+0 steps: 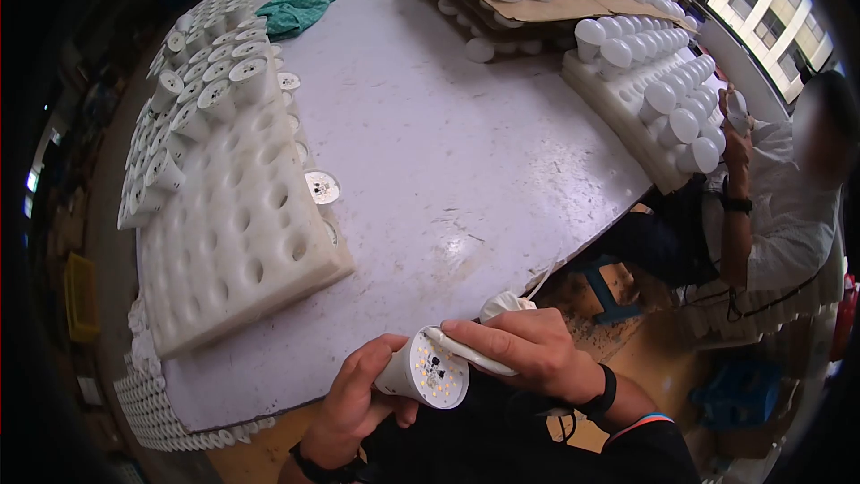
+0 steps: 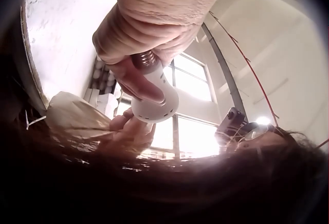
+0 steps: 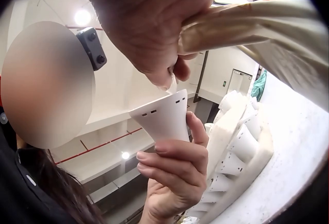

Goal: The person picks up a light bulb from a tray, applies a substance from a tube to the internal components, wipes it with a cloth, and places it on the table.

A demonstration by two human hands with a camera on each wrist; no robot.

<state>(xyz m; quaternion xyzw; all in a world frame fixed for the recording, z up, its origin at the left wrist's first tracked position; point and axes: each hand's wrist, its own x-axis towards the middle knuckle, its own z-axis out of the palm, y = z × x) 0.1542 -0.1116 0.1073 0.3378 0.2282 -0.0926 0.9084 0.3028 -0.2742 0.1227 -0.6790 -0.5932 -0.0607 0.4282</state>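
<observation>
My left hand (image 1: 354, 403) grips an LED bulb base (image 1: 437, 372), a white flared cup without its dome. Its open face, with a circuit board dotted with small yellow chips, tilts up toward the head camera. In the left wrist view the metal screw end (image 2: 145, 59) sits among the left fingers. My right hand (image 1: 537, 354) grips a soft whitish plastic bag (image 3: 241, 31), its body trailing out past the hand. A narrow white tip (image 3: 173, 86) pokes out below the right fingers, right at the cup's rim. Part of the bag is hidden by the hand.
A white foam tray (image 1: 242, 242) with holes holds several bulb bases at the left. Domed bulbs (image 1: 681, 125) stand in another tray (image 1: 618, 112) at the right, beside a seated person (image 1: 775, 188). Cardboard (image 1: 555, 7) carries more domes behind. A green cloth (image 1: 291, 13) lies on the white table (image 1: 421, 170).
</observation>
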